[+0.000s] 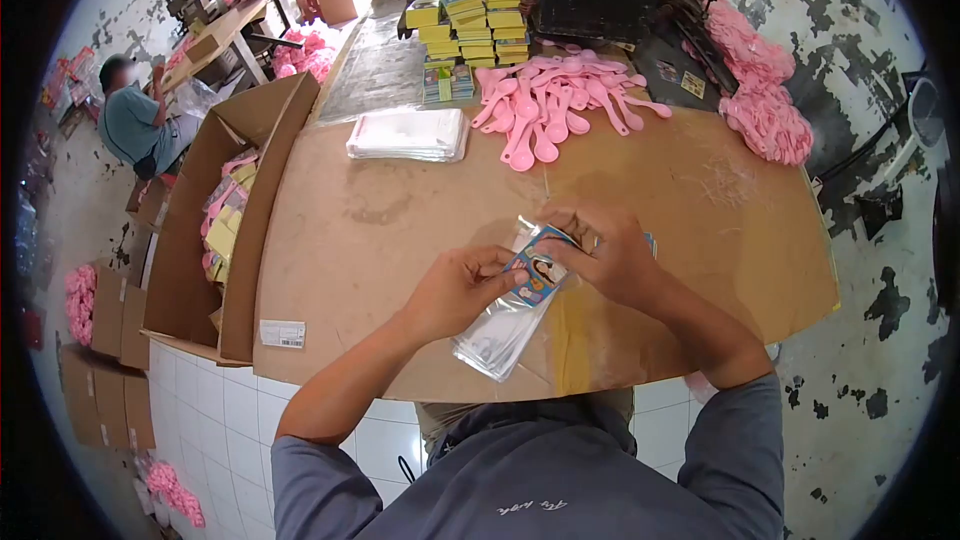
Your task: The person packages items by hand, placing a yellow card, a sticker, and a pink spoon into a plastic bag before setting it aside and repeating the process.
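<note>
Between my two hands is a small blue printed card (538, 276), tilted over a stack of clear plastic bags (498, 340) on the cardboard-covered table. My left hand (462, 290) pinches the card's lower left edge with thumb and fingers. At its upper right edge, my right hand (607, 252) grips the card with bent fingers. A bit of clear film rises beside the card's top. Part of another blue item shows behind my right hand; most of it is hidden.
Pink spoons (545, 105) lie heaped at the table's back, beside stacked yellow-edged cards (480, 15) and a pile of clear bags (408, 134). An open carton (275, 210) stands left. A person (140, 120) sits farther left. Pink bundles (765, 125) lie at right.
</note>
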`<state>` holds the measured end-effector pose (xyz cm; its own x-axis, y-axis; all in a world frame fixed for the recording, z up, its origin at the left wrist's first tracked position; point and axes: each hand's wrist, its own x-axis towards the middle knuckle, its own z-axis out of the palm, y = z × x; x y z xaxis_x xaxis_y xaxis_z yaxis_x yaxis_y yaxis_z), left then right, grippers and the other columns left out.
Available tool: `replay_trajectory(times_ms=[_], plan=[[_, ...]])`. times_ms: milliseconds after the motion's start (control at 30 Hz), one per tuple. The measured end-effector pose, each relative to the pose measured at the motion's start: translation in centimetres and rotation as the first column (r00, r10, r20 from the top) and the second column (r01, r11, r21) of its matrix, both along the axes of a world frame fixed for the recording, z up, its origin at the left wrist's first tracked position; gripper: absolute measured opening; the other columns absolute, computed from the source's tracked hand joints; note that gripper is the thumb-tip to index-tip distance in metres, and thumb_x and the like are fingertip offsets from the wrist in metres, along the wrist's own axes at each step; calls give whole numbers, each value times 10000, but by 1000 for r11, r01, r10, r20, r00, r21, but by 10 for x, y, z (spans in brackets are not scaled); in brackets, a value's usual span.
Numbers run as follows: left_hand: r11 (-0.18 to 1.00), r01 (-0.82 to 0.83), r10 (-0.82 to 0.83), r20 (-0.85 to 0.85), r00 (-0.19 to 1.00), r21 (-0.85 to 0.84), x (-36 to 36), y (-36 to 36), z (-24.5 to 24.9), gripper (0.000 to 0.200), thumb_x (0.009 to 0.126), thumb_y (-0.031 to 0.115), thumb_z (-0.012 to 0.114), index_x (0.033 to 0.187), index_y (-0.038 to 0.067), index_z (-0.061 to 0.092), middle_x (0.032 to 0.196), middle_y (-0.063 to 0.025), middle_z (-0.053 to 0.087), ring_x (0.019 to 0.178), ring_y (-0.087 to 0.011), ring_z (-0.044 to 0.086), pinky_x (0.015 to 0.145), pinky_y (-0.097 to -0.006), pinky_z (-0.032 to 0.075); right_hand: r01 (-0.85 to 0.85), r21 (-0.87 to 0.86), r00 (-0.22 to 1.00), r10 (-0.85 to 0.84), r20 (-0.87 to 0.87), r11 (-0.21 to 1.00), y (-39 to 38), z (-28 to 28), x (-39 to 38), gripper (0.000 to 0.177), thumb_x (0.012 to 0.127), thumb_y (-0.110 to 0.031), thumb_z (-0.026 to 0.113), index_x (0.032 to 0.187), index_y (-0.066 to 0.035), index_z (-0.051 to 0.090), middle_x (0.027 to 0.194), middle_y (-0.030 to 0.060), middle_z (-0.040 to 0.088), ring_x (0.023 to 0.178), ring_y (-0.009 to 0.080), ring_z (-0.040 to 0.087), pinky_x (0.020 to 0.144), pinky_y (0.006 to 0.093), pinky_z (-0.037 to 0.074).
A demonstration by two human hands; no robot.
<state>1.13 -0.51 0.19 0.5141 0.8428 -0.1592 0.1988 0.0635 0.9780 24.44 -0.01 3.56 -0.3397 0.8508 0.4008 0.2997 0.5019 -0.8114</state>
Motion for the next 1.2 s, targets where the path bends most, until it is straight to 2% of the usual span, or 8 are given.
replay_trajectory(times_ms=[133, 233, 533, 633, 700, 800, 1000, 1200], plan=[[1000, 2, -1, 279, 960, -2, -1, 2, -3, 200, 1026, 110, 642, 1161, -33, 680, 1051, -80, 758, 921, -93, 689, 815, -259, 563, 82, -39, 981, -87, -171, 996, 6, -7, -2, 266, 935, -107, 727, 1160, 23, 670, 925, 112, 698, 727, 146, 663, 661, 293, 534], [996, -89, 82, 348, 934, 6, 0, 3, -1, 219, 1028, 87, 630, 1210, -34, 647, 1082, -90, 748, 955, -106, 695, 841, -269, 572, 88, 21, 972, -90, 217, 996, -1, 7, 4, 336, 944, -118, 713, 1241, 21, 636, 973, 131, 713, 812, 215, 709, 737, 318, 560], [985, -175, 161, 355, 921, 7, -1, 6, -6, 316, 1023, 51, 620, 1323, -15, 545, 1100, -120, 741, 933, -114, 706, 812, -263, 583, -300, 56, 894, 260, 365, 952, 16, 14, 8, 359, 1030, -214, 557, 1300, 11, 629, 1294, 213, 631, 1171, 378, 610, 1025, 449, 467], [979, -201, 200, 374, 906, -38, 2, 6, -2, 371, 1021, 46, 621, 1370, -4, 506, 1081, -120, 745, 902, -105, 705, 784, -249, 576, -220, 46, 925, 193, 328, 974, 87, -9, 41, 407, 1013, -218, 561, 1361, -9, 593, 1351, 214, 608, 1234, 383, 583, 1071, 454, 436], [979, -203, 201, 368, 908, -34, 3, 7, -3, 394, 1020, 51, 627, 1388, 3, 494, 1069, -115, 747, 884, -96, 699, 757, -242, 567, 29, 205, 939, -96, 330, 978, 125, -18, 54, 419, 983, -164, 560, 1386, -52, 585, 1427, 207, 563, 1321, 373, 533, 1125, 449, 399], [980, -198, 176, 385, 906, 19, 4, 4, 1, 408, 1021, 62, 630, 1404, 21, 494, 1061, -110, 749, 868, -84, 690, 709, -237, 553, 69, 557, 744, -415, 524, 828, 190, -53, 72, 434, 955, -121, 556, 1387, -86, 586, 1482, 189, 522, 1387, 364, 476, 1151, 460, 378], [988, -151, 144, 352, 925, -8, 0, 9, -2, 350, 1025, 73, 627, 1360, 28, 537, 1061, -100, 748, 888, -77, 685, 709, -226, 546, 39, 252, 819, -175, 546, 967, 191, -69, 71, 471, 923, -53, 589, 1383, -151, 616, 1559, 149, 438, 1446, 376, 398, 1220, 517, 268], [990, -135, 144, 365, 920, -51, -2, 10, -7, 240, 1025, 86, 630, 1252, 25, 577, 1080, -93, 748, 916, -98, 702, 758, -239, 570, -87, 765, 571, -597, 564, 638, 119, -33, 64, 341, 848, -136, 672, 1184, -167, 727, 1452, 93, 551, 1366, 316, 485, 1161, 535, 358]])
